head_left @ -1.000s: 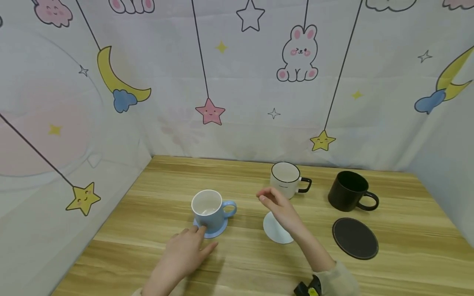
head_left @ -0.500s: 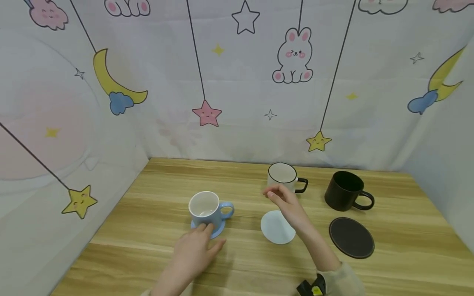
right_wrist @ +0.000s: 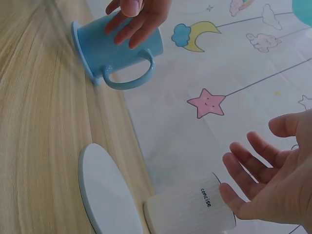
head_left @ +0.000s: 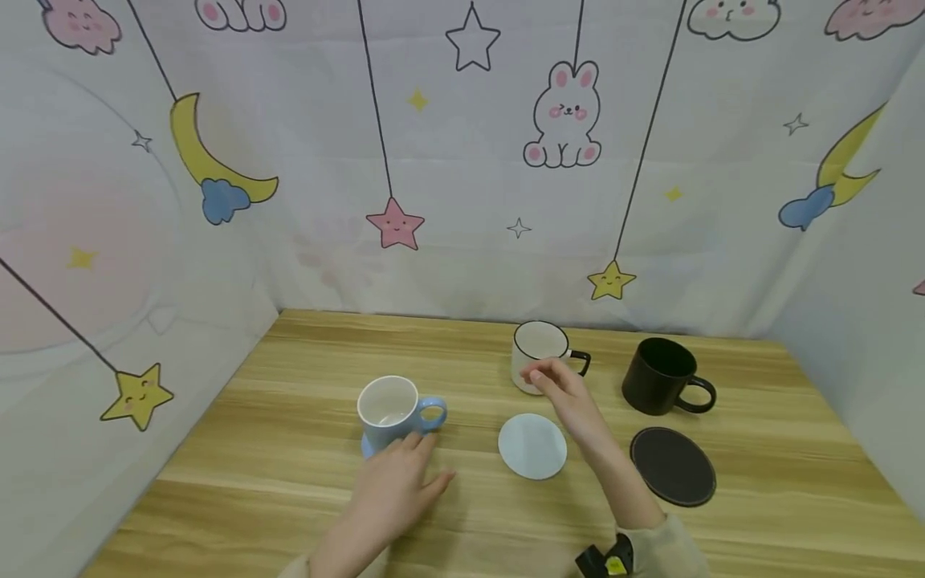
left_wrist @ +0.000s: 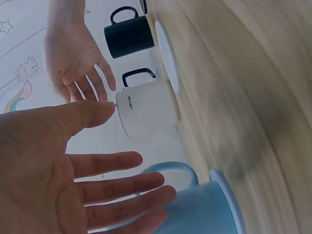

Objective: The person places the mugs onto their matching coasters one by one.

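Observation:
A light blue mug (head_left: 388,411) with a white inside stands on a blue coaster (head_left: 368,446). My left hand (head_left: 393,486) is just in front of it, fingers spread and holding nothing; in the left wrist view those fingers (left_wrist: 122,189) overlap the mug. My right hand (head_left: 571,399), loosely bent and holding nothing, hovers before the white mug (head_left: 531,347) with a black rim and handle. Whether its fingertips touch that mug I cannot tell. Below the hand lies a pale round coaster (head_left: 532,446), with a white mug (right_wrist: 190,207) behind it in the right wrist view.
At the right stands a black mug (head_left: 654,377), behind a black round coaster (head_left: 673,466). The wooden table (head_left: 318,353) ends at a white printed curtain (head_left: 462,265) at the back and sides. A black wrist device (head_left: 607,559) sits at the right sleeve.
My left hand has moved rightward across the front of the blue mug. My right hand has shifted slightly right, uncovering more of the pale coaster. The head view has turned a little.

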